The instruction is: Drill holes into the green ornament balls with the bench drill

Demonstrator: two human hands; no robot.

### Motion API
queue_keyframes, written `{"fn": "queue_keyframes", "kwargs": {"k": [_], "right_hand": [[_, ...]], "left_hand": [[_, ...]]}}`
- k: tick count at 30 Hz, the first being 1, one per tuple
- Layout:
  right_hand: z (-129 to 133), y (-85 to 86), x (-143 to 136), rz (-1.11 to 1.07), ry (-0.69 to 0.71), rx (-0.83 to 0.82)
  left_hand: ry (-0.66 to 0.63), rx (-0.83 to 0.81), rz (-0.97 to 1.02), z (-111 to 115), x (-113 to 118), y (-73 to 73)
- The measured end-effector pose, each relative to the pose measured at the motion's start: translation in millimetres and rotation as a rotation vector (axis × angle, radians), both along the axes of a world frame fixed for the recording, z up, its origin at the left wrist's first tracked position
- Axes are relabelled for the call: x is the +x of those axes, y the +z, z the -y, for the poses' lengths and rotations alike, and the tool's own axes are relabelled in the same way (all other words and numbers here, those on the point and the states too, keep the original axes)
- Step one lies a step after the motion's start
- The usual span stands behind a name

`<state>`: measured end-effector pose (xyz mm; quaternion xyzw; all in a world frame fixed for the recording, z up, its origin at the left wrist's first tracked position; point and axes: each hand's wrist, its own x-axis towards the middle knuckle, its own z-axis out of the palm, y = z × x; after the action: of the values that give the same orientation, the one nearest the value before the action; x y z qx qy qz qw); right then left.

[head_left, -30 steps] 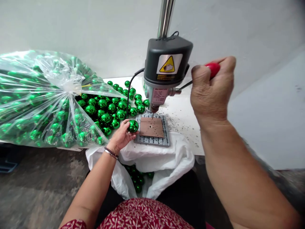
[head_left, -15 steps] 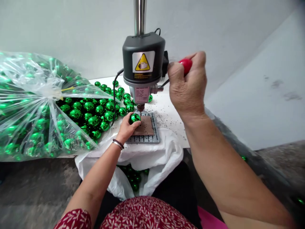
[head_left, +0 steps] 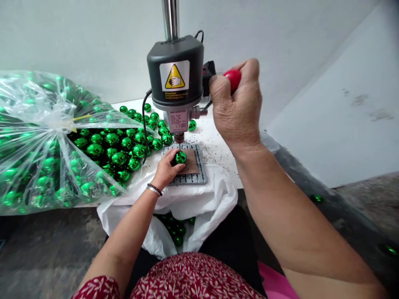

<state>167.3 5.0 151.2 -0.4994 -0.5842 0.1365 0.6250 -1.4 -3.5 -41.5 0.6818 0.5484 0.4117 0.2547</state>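
A shiny green ball (head_left: 181,157) is held between the thumb and fingers of my left hand (head_left: 167,167), directly under the bit of a drill press (head_left: 175,74). Beneath the ball lies a brown board (head_left: 191,162) on a grey slotted plate (head_left: 199,176). My right hand (head_left: 238,104) is wrapped round the red knob (head_left: 233,79) of the lever at the drill's right side. The thin bit points down at the top of the ball; whether it touches cannot be made out.
A clear plastic bag (head_left: 59,116) full of green balls fills the left, with loose balls (head_left: 157,144) beside it. Dark shavings dot the white table (head_left: 218,141). An open white bag (head_left: 218,199) with green balls hangs at the front edge.
The ball in my left hand has shifted right on the board and sits under the bit. The drill and my right hand appear further left and higher as the view has moved.
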Motion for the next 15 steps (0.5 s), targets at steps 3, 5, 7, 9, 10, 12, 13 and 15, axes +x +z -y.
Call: {"fn": "queue_keyframes", "kwargs": {"k": [3,5,7,9,10,12,13,15], "right_hand": [[-1,-1.4,1,-0.006,0.014,0.005],[-1,-2.3,1,0.001,0.011,-0.003],[-2,-2.8,1,0.02,0.007,0.007],[-1,-2.3,1,0.047,0.006,0.013],[-1,-1.8,1,0.059,0.001,0.001],[1,-0.9,1,0.078,-0.02,-0.043],[1,-0.7,1,0.082,-0.031,-0.062],[2,-2.0,2,0.087,-0.041,-0.076]], "left_hand": [[-0.024,-0.031,0.026,1,1,1.3],[-0.037,-0.06,0.063,1,2,1.9],[-0.037,-0.085,0.11,1,4,2.3],[-0.01,-0.118,0.147,2,6,2.5],[0.008,-0.138,0.159,2,7,2.6],[0.039,-0.164,0.164,3,9,2.9],[0.052,-0.166,0.16,3,10,3.1],[0.061,-0.151,0.146,4,11,3.4]]}}
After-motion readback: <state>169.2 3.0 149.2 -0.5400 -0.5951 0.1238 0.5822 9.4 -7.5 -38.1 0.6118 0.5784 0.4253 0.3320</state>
